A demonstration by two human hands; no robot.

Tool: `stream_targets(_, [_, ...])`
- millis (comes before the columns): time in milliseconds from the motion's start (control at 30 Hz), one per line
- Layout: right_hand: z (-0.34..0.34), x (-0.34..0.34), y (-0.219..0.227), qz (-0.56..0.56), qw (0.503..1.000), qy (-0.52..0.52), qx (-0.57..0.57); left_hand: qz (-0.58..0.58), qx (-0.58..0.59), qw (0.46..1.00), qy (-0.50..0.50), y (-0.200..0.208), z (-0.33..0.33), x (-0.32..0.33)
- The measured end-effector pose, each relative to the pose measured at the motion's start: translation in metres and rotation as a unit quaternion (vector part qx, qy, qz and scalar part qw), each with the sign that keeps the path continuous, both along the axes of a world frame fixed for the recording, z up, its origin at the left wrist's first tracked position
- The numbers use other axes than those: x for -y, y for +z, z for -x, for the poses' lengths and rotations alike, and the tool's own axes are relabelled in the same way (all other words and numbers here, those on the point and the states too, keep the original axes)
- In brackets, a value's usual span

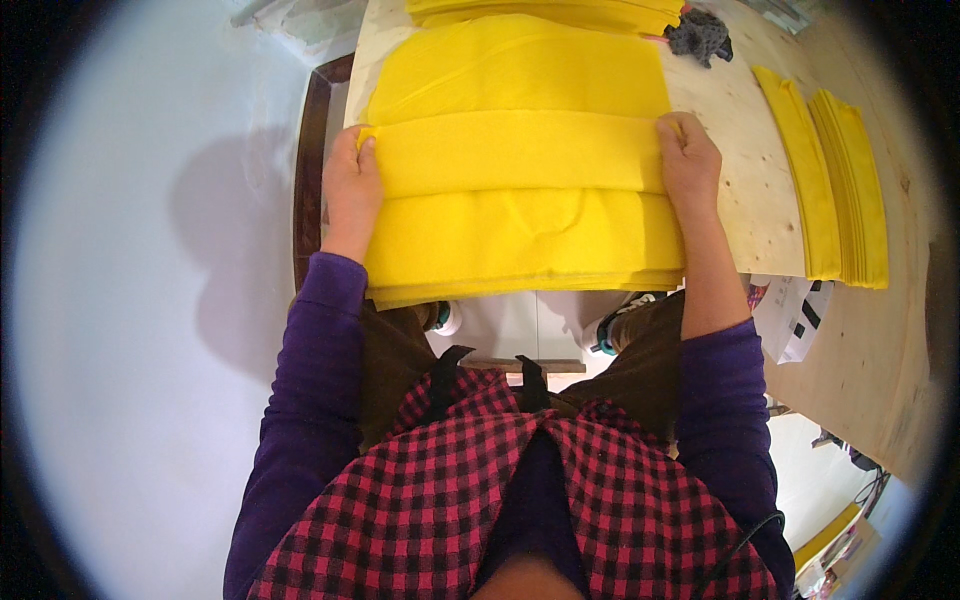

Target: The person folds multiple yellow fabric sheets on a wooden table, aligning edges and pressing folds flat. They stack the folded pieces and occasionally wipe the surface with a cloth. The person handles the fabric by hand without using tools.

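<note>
A yellow cloth (520,150) lies partly folded across a stack of the same yellow cloth (520,240). Its folded band runs from side to side between my hands. My left hand (352,185) pinches the band's left end, thumb on top. At the right end my right hand (690,165) grips the band the same way, with the fingers underneath hidden. Beyond the band the cloth lies flat, with a few soft creases. Toward me, the layered edges of the stack hang a little over the table's front edge.
A wooden table (745,190) bears the stack. Folded yellow strips (850,190) lie at the right, and more yellow cloth (560,12) at the far edge. A dark grey crumpled cloth (700,38) sits at the far right. A white bag (800,318) is below the right edge; a pale wall (150,300) stands left.
</note>
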State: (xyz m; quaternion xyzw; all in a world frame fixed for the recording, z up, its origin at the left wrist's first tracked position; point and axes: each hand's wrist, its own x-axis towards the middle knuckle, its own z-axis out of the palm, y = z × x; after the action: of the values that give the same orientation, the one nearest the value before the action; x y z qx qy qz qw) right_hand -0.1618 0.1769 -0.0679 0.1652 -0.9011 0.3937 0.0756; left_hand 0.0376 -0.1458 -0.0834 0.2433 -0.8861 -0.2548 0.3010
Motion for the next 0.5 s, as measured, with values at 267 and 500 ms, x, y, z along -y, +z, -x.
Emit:
stream_targets(267, [-0.005, 0.003, 0.006, -0.064, 0.998, -0.021, 0.015, 0.028, 0.079, 0.996, 0.021, 0.008, 0.003, -0.01])
stream_targets(500, [-0.002, -0.004, -0.003, -0.084, 0.995, -0.048, -0.033, 0.036, 0.13, 0.99, 0.042, 0.016, 0.005, -0.019])
